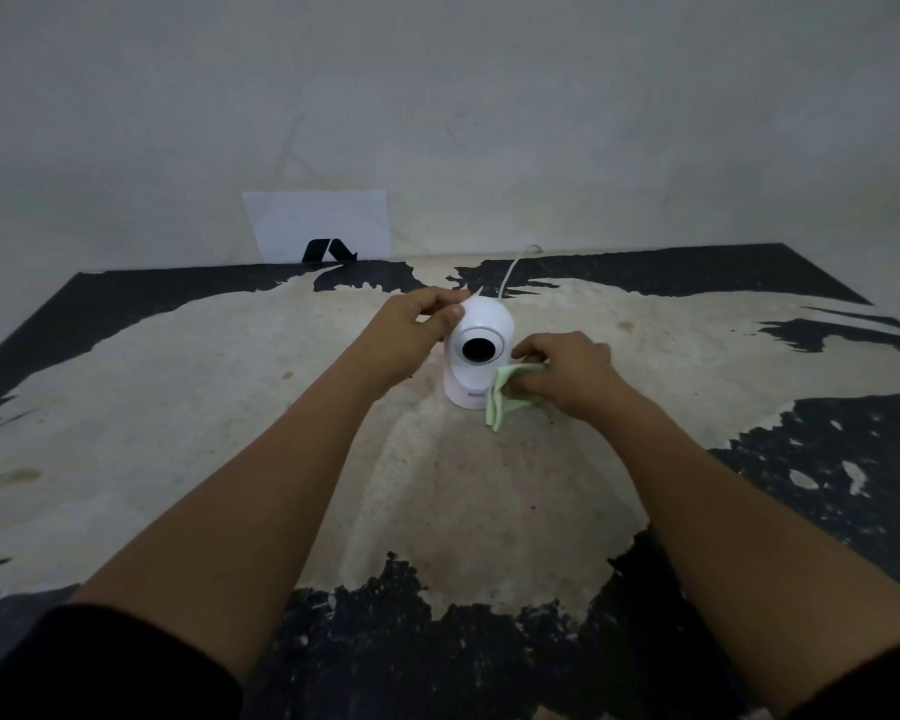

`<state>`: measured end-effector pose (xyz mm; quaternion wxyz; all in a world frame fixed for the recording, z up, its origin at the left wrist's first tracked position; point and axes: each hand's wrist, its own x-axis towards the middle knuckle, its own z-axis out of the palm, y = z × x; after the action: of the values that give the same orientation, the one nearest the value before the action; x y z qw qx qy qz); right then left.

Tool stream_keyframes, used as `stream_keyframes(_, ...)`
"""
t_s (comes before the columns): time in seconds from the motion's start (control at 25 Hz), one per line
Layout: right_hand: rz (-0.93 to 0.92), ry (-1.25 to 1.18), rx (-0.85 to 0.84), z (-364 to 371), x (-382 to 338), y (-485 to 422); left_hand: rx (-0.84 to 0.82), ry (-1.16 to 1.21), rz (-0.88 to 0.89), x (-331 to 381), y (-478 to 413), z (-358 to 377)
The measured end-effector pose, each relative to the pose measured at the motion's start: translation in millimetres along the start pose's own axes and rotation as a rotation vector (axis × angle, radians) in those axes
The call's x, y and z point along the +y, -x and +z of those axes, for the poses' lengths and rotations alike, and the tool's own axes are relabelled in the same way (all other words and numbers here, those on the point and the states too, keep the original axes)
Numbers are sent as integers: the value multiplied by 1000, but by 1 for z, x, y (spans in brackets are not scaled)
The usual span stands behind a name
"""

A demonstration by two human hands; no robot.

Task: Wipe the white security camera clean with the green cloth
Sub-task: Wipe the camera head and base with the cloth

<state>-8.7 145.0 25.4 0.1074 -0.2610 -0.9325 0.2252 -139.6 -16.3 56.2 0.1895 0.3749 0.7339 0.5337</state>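
While the left hand (427, 317) curls loosely against the domed head of the white security camera (478, 350) standing mid-table, the right hand (562, 368) pinches the green cloth (505, 402) at its base, so wiping seems underway, with the dome and lens face apparently left.

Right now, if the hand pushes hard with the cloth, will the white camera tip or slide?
The white dome-shaped security camera looks top-heavy on a narrow base, so it may tip. The left hand steadies its top, probably preventing that. The soft green cloth in the right hand hangs limp, so it should give way.
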Motion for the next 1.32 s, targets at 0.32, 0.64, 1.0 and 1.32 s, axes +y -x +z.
stream_keyframes(0.32,269,-22,144,44,-47,12,9,20,18,-1,0,1)
stream_keyframes(0.64,5,77,-51,6,-16,6,-1,-3,4,-1,0,0)
stream_keyframes(1.0,143,84,118,45,-38,21,21,-2,22,-1,2,1)
stream_keyframes(1.32,140,26,-43,19,-26,21,33,-25,35,-4,0,3)
